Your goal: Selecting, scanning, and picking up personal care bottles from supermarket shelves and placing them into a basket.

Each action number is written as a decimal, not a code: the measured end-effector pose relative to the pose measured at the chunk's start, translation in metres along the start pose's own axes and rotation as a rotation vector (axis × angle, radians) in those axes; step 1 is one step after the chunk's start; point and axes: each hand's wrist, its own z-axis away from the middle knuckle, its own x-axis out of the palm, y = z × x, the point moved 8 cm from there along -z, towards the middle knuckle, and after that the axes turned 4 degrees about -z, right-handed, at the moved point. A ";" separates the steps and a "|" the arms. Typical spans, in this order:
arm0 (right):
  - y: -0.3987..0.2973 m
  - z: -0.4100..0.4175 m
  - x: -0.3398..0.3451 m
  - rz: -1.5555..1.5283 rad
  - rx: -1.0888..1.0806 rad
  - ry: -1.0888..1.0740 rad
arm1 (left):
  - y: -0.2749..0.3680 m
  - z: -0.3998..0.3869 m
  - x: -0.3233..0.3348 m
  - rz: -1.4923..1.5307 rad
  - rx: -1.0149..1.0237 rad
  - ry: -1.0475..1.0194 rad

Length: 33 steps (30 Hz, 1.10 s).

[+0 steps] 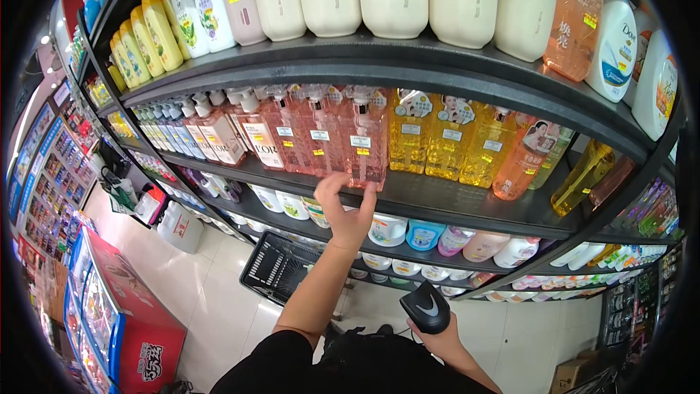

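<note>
My left hand (347, 212) reaches up to the middle shelf, its thumb and fingers at the base of a clear pink pump bottle (365, 148) at the shelf's front edge. The pink bottle stands upright beside similar pink bottles (320, 142), with yellow bottles (410, 139) to its right. My right hand (440, 337) holds a black handheld barcode scanner (426, 307) low in front of my body, well below the shelf. The fingers round the scanner's handle are partly hidden.
Large cream bottles (391, 0) line the shelf above. Below, white and coloured bottles (425, 235) fill lower shelves. A black plastic basket (279, 268) is on the left of my arm, near a white jug (179, 227) on the floor. A red chest freezer (139, 317) stands lower left.
</note>
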 end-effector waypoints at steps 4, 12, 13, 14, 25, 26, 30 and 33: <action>-0.001 -0.003 0.011 0.046 0.001 -0.023 | -0.002 0.006 0.013 -0.042 0.062 -0.246; -0.013 -0.005 0.030 0.031 0.001 -0.081 | -0.002 -0.002 0.014 -0.086 0.161 -0.269; -0.013 -0.004 0.032 0.041 -0.007 -0.081 | -0.002 -0.002 0.015 -0.076 0.167 -0.269; -0.014 -0.004 0.032 0.077 -0.030 -0.074 | -0.003 -0.002 0.015 -0.079 0.163 -0.269; -0.003 0.005 0.025 0.070 -0.022 -0.076 | -0.009 -0.001 0.015 -0.062 0.094 -0.284; 0.000 0.006 0.024 0.097 -0.006 -0.079 | -0.007 0.000 0.017 -0.075 0.083 -0.308; -0.001 0.006 0.020 0.045 -0.041 -0.079 | -0.007 -0.005 0.009 -0.002 -0.040 -0.143; -0.004 0.008 0.018 0.070 -0.046 -0.095 | 0.001 -0.004 0.015 -0.113 0.028 -0.182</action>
